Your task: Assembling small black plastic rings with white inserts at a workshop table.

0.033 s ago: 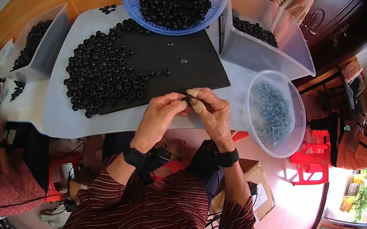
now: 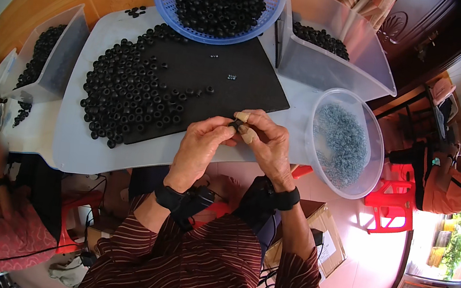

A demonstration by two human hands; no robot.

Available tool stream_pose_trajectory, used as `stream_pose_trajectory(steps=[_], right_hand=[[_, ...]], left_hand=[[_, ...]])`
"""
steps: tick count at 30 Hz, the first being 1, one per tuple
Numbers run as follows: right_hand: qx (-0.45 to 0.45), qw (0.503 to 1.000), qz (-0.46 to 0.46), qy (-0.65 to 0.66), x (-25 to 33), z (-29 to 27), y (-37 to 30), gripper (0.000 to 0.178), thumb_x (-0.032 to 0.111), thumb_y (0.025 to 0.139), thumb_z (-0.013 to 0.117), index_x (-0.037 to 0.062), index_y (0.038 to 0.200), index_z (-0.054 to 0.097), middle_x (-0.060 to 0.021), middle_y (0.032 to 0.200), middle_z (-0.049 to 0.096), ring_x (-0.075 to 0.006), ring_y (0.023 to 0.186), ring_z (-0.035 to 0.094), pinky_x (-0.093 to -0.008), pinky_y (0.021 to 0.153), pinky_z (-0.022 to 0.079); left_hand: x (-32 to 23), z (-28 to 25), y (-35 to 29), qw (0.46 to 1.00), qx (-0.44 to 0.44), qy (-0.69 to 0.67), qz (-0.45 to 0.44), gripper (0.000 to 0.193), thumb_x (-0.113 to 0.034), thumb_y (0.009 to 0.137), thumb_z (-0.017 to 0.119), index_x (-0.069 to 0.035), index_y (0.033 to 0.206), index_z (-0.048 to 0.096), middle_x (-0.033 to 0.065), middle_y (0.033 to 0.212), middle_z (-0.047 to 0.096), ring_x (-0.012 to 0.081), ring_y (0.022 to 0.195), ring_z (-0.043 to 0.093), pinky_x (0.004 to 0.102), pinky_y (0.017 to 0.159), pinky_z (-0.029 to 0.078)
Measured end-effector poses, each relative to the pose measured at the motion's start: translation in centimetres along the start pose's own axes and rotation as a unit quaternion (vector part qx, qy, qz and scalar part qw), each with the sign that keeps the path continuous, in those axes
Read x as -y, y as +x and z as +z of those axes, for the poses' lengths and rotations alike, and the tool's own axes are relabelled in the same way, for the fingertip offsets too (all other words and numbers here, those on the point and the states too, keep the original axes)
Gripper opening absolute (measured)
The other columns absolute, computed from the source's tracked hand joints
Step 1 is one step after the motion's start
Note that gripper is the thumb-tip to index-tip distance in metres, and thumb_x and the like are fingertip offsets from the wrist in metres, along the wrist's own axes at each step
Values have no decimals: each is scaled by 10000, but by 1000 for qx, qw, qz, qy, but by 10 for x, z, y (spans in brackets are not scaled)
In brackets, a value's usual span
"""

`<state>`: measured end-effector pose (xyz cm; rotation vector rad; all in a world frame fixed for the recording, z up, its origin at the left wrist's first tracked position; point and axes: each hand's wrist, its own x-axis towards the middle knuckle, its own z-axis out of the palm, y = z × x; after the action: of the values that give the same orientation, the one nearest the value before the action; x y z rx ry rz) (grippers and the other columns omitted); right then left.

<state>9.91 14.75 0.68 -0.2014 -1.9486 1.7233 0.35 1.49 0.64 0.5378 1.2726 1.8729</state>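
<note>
Barely moved, both hands (image 2: pixel 197 148) (image 2: pixel 271 153) pinch a black piece (image 2: pixel 236 125).

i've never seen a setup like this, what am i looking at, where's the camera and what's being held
There is no machine here: a person is working bare-handed. The view comes from a wide fisheye camera worn on their head, looking down, so straight edges bend and the striped sleeves appear below. The left hand and right hand pinch a small black piece between them; its details are too small to tell. On the pale table lies a dark mat, with black ring-shaped pieces heaped across both. Beyond is a blue basket of similar pieces; to the right, a clear tub holds tiny bluish bits.
</note>
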Motion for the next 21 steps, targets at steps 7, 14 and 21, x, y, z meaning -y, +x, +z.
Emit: stream_pose_trajectory(steps=[7, 14, 21], right_hand=[[-54, 991, -54, -114, 2, 12, -7, 419, -50, 698, 659, 29, 1109, 657, -79, 1027, 633, -142, 823, 606, -249, 774, 502], [-112, 977, -70, -166, 2, 25, -12, 419, -56, 688, 673, 33, 1097, 658, -96, 1044, 646, -170, 799, 621, -269, 755, 516], [-151, 936, -162, -273, -2, 30, -13, 401, -84, 666, 659, 12, 1055, 659, -113, 998, 651, -243, 810, 610, -302, 704, 516]], left_hand=[[-7, 8, -7, 990, 0, -134, -42, 206, -77, 905, 552, 54, 1034, 644, 117, 972, 672, 171, 896, 642, 284, 842, 514], [-3, 5, -7, 984, -14, -167, -54, 218, -80, 912, 547, 52, 1062, 635, 120, 1000, 666, 174, 913, 640, 282, 875, 501], [-6, 1, -4, 990, -2, -120, -79, 235, -108, 915, 567, 47, 1077, 636, 68, 955, 644, 125, 875, 610, 257, 828, 496]])
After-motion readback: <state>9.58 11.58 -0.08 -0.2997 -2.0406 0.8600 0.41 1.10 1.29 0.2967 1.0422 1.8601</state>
